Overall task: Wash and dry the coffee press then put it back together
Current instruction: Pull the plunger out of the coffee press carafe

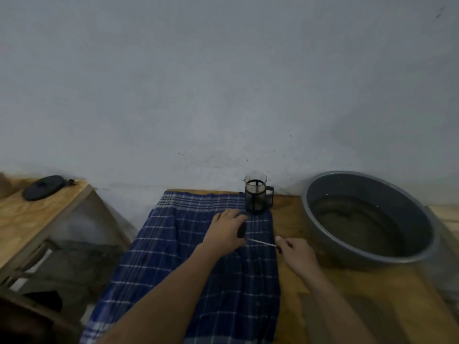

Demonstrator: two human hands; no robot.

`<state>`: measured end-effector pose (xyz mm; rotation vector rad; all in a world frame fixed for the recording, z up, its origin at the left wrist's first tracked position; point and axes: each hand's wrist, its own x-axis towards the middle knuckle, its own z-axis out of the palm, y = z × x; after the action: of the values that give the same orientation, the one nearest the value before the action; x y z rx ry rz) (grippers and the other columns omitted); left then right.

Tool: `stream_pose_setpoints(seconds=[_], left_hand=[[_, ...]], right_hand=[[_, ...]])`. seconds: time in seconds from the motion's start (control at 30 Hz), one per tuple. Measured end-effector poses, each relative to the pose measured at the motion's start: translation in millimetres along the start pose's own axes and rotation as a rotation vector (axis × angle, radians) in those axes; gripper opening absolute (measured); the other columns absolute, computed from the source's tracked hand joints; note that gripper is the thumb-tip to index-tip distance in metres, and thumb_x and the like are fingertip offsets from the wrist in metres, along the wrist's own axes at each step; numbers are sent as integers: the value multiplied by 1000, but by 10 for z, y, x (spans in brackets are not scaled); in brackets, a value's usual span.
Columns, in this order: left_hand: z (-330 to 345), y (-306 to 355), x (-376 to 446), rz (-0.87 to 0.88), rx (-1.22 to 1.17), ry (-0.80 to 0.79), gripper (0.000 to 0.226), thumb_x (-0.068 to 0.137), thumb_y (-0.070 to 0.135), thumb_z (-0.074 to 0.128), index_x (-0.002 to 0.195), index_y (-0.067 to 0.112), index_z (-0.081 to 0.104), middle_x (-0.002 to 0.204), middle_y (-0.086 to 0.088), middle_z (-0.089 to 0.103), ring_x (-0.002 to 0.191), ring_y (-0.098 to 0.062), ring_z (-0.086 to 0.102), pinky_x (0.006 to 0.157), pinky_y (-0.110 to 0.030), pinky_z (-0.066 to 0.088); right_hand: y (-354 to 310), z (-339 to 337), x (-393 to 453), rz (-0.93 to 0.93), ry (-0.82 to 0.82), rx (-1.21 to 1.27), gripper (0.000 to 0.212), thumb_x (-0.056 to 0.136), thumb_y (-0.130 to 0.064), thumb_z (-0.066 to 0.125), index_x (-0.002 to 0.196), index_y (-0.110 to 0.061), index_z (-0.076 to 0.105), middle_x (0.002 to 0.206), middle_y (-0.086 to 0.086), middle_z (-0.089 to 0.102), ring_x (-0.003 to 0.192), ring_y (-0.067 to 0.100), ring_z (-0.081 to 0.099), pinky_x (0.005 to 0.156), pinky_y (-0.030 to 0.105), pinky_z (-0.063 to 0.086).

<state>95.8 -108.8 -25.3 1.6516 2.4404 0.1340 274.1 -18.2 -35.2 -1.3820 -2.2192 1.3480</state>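
Observation:
The glass coffee press carafe [256, 196] in its black frame stands upright at the far edge of a blue checked cloth [173, 256], without its lid. My left hand [227, 232] lies over a black round part [241, 230] of the plunger and grips it on the cloth. A thin metal rod [262, 242] runs from under that hand to my right hand [296, 255], whose fingers pinch the rod's black knob end. Most of the black part is hidden under my left palm.
A grey basin [367, 214] holding water sits on the wooden table [347, 306] to the right. A lower wooden shelf [32, 217] at the left carries a black round lid [43, 187]. A pale wall rises behind.

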Motion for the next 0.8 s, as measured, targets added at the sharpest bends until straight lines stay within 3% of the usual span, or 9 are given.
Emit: stream_pose_setpoints(seconds=[0.1,0.23,0.4,0.67,0.8], left_hand=[[259,-22,-249,-83,-9,-29,60,88,39,64,140,21,41,146,-1,39,139,-23,29,116,-42,21],[492,-1,-501,-174,-6,-25,61,85,42,66,138,22,42,142,-1,43,137,-22,33,114,-41,26],[647,-31,-671,-267,-10,-66,63,83,45,66,136,21,42,141,-2,43,134,-24,36,113,-43,28],[696,-43,-707,-290,-53,-127,76,82,55,63,142,19,35,144,-5,41,135,-26,36,114,-46,26],[675,-82,-645,-225,-114,-190,89,78,64,62,147,19,28,151,-3,33,139,-25,31,115,-47,26]], right_hand=[[237,228,-72,13,-59,45,48,98,-31,49,54,-13,43,52,1,45,47,12,43,48,24,29],[437,424,-222,105,-160,66,43,99,-32,46,64,-7,48,68,12,52,57,18,49,52,26,34],[532,544,-254,138,-196,44,43,97,-35,49,64,-8,48,69,13,50,65,24,52,61,29,38],[532,575,-260,138,-162,-47,41,97,-37,49,65,-10,51,66,10,52,62,22,53,54,27,38],[526,540,-221,165,-145,-68,36,97,-33,50,69,-12,59,71,8,64,69,17,62,65,28,48]])
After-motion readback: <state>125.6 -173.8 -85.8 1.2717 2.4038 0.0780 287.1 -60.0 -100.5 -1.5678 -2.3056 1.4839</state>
